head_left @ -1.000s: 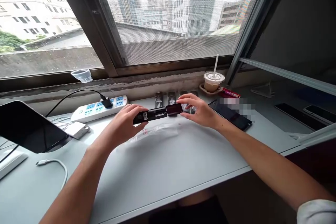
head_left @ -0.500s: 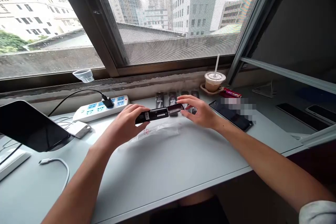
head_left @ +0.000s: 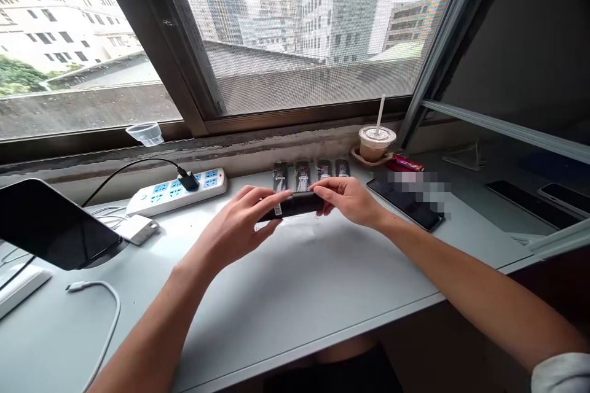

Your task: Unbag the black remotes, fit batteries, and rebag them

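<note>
A slim black handheld device (head_left: 302, 204), shaped like a remote control, is held level above the desk. My left hand (head_left: 235, 221) grips its left end, thumb below and fingers on top, beside a small white label. At the other end my right hand (head_left: 348, 201) pinches it between thumb and fingers. The device looks like one closed piece; its far side is hidden. Behind it several black items in clear plastic wrappers (head_left: 303, 177) lie in a row. Clear plastic film on the desk shows partly under the device.
A white power strip (head_left: 207, 189) with a black plug stands at the back left. A tablet (head_left: 55, 221) and a white cable (head_left: 115, 307) are at the left. An iced drink (head_left: 375, 146), a red packet (head_left: 404, 163) and a dark tablet (head_left: 401, 199) are at the right.
The open compartment and the separate-looking cover piece at the device's right end no longer show. My hands have come closer together, and my right fingers have closed on the right end.
</note>
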`<state>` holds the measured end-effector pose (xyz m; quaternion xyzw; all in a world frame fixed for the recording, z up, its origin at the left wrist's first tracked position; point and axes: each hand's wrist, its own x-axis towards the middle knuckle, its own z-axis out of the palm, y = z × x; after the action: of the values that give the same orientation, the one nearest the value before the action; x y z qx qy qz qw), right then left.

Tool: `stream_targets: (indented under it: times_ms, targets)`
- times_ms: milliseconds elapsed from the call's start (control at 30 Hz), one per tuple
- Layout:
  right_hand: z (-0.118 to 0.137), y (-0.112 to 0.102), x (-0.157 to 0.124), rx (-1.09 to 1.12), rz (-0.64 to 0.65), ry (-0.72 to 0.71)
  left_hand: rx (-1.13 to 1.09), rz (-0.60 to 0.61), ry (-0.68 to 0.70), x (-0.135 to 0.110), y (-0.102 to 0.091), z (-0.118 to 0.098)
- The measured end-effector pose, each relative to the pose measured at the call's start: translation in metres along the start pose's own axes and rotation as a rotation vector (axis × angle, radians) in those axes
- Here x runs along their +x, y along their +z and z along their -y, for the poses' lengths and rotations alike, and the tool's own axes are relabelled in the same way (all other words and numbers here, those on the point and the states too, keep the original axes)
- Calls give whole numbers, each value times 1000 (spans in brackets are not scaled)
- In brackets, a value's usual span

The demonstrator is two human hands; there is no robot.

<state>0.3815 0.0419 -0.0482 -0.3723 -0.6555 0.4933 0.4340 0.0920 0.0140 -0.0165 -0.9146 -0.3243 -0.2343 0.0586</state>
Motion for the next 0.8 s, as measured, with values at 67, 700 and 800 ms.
stream_targets:
  times_ms: [67,700,800]
  targets:
    - [1,3,-2,-17,-5,-7,-13,26,28,2,2,-5]
    - [-5,17,-13,-306,26,-259,26,-9,111,9,12,-26]
    - [-3,17,-10,-143,152,-155,53,-22,101,8,10,-20]
